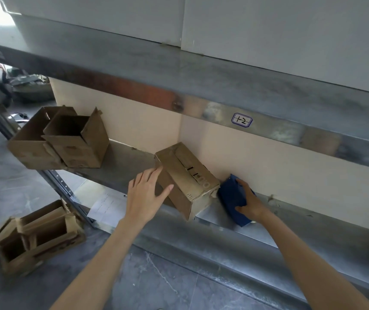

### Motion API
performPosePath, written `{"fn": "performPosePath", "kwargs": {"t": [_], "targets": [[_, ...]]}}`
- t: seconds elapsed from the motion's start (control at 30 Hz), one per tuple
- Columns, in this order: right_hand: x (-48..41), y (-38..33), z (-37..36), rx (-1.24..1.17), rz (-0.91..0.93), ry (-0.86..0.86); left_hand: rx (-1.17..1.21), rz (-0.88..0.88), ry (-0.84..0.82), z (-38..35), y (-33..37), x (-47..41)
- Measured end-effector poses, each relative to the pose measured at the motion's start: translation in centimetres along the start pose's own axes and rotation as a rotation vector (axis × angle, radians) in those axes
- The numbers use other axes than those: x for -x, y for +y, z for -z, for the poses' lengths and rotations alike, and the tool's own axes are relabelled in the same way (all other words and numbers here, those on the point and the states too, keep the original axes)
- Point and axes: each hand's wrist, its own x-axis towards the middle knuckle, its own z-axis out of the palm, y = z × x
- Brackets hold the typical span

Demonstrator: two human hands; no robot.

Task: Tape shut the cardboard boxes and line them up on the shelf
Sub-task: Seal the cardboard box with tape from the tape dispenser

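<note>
Left hand [144, 196], fingers spread, pressed flat on the closed box [190, 177], which sat askew on the shelf [129, 157], near corner over the edge. Right hand [249, 202] gripped the blue dispenser [230, 195] just right of it. Taping step, I'd say: the dispenser needed to reach the seam. Count: one closed box, two open boxes [78, 142] far left, and a floor heap [45, 238], number unclear.
</note>
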Motion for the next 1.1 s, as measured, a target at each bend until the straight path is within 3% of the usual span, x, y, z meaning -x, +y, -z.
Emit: {"fn": "performPosePath", "kwargs": {"t": [0.13,0.23,0.43,0.6,0.8,0.9,1.1], "targets": [[0.2,-0.3,-0.6,0.043,-0.001,-0.003,0.000,-0.013,-0.019,0.7,0.2,0.5],[1.2,-0.5,-0.3,0.132,0.005,0.112,0.020,-0.022,-0.034,1.1,0.5,0.8],[3.7,-1.7,1.4,0.359,0.155,0.392,0.063,-0.052,-0.063,1.8,1.8,0.8],[6.5,-4.2,3.3,0.381,0.386,0.546,0.117,-0.113,-0.059,2.8,3.2,0.1],[8.6,-7.7,3.9,0.451,0.621,0.496,0.313,-0.150,-0.112,4.0,4.4,-0.5],[9.4,-8.9,3.2,0.509,0.668,0.417,0.467,-0.166,-0.143,4.7,4.6,-0.9],[9.9,-9.4,1.9,0.545,0.773,0.302,0.548,-0.198,-0.313,5.8,4.6,-1.1]]}}
